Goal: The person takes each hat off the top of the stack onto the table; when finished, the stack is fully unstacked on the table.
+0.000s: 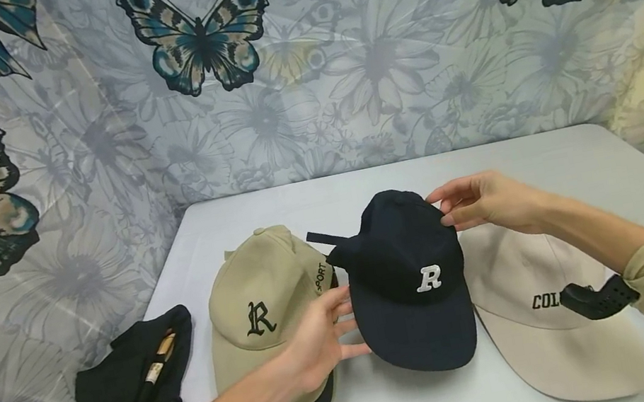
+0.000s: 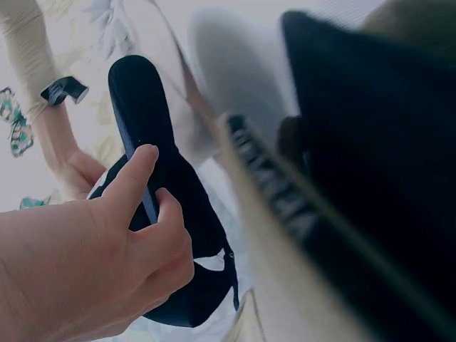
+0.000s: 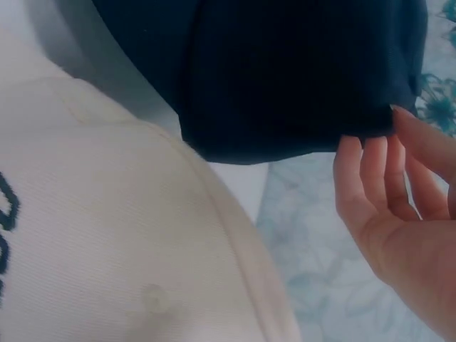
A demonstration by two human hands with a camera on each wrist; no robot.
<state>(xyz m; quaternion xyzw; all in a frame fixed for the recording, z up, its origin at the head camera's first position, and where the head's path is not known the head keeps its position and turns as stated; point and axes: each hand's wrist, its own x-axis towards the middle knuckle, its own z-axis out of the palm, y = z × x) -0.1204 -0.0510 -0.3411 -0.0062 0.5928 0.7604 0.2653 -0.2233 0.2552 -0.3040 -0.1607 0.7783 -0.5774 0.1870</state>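
Handling looks midway: a navy fabric baseball cap (image 1: pixel 410 286), not yet released, is between a khaki fabric cap (image 1: pixel 266 286) and beige fabric cap (image 1: pixel 515 271) on the white bench (image 1: pixel 309 200). The right hand (image 1: pixel 487 203) pinches its edge; the left hand's (image 1: pixel 310 339) spread fingers touch its side, their grip unclear.

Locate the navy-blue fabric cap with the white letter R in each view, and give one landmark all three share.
Head: the navy-blue fabric cap is in the lower half, just right of centre.
Left wrist: the cap is left of centre, partly behind the left hand.
Right wrist: the cap fills the top, centre to right.
Shared landmark: the bare right hand.
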